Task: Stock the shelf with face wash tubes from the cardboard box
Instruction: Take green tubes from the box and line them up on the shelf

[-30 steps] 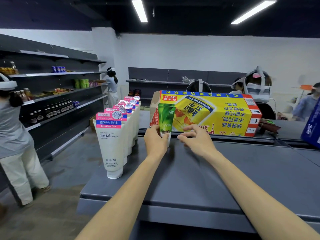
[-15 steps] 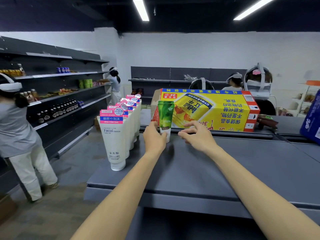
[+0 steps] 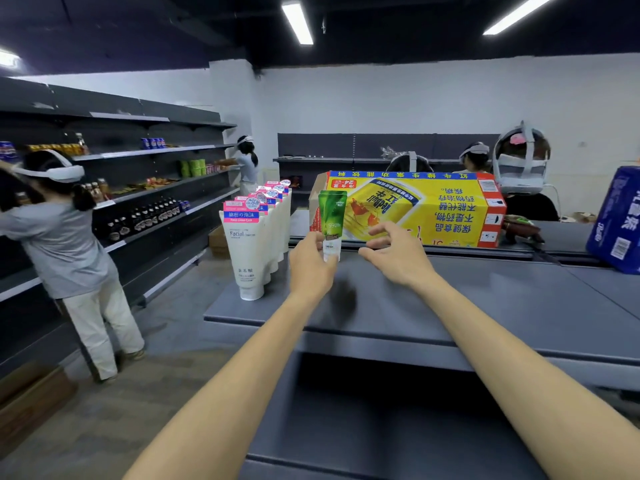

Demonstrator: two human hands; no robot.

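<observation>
The left hand (image 3: 311, 268) holds the green face wash tube (image 3: 331, 221) at its lower part, with the thumb and fingers curled around the white cap end. The tube stands upright: its long axis is vertical, the flat crimped end points up and the cap end points down to the shelf (image 3: 485, 306). I cannot tell if the cap already touches the shelf surface, because the hand hides it. The right hand (image 3: 394, 258) is just beside the tube on its right, not touching it, with the fingers spread and loosely bent, holding nothing.

The tube is near the back edge of the grey shelf, toward its left end. To the left of it, along the left edge of the shelf, a row of white facial cleanser tubes (image 3: 247, 258) stands with caps down, one behind the other. Just behind the hands, past the back edge, lies the yellow cardboard box (image 3: 433, 211) with its print upside down. At the far right a blue package (image 3: 620, 220) stands. In the aisle on the left a person in a grey shirt (image 3: 65, 251) stands at the wall shelves (image 3: 156, 188).
</observation>
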